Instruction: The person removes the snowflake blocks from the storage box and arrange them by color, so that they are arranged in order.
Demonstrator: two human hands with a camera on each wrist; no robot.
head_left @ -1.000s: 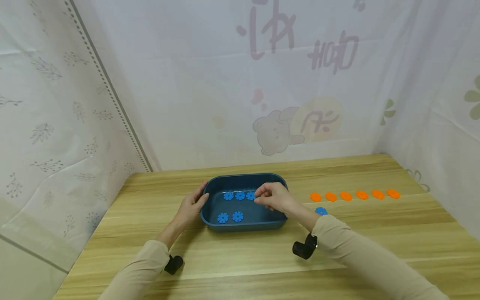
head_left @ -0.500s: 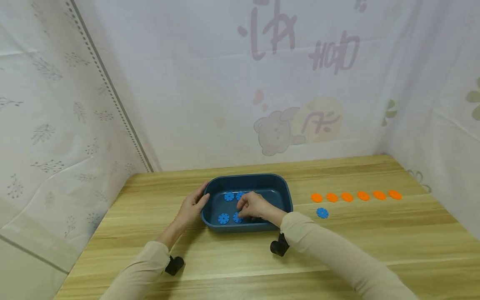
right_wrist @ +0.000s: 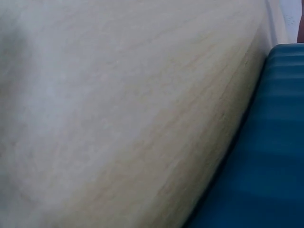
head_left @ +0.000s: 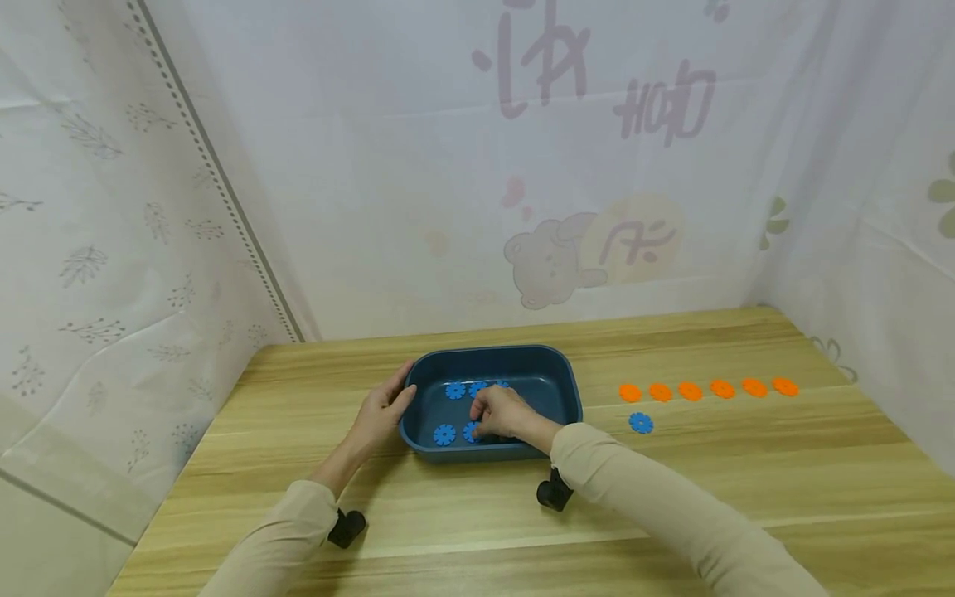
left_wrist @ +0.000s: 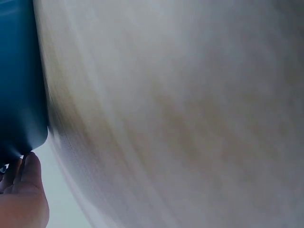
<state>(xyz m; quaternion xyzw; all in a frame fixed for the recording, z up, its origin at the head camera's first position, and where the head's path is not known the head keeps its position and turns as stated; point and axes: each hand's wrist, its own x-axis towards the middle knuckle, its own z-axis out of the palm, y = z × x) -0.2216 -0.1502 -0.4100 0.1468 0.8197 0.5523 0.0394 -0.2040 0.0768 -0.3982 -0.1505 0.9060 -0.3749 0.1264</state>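
Pale cloth backdrop (head_left: 373, 207) across the upper frame, lightly creased, with mauve lettering (head_left: 664, 106) at upper right of centre and a faint bear print (head_left: 546, 267) lower down. Left of frame: whitish cloth side panel (head_left: 112, 224) with grey leaf sprigs (head_left: 84, 264), beside a slanting dark stripe (head_left: 221, 172) and a row of dots. Right of frame: second pale side panel (head_left: 880, 274) in loose folds, with green leaf motifs. Lower half: wood-grained tabletop (head_left: 448, 514), yellowish with brown streaks, blurred in both wrist views. Light soft throughout, shadows diffuse.
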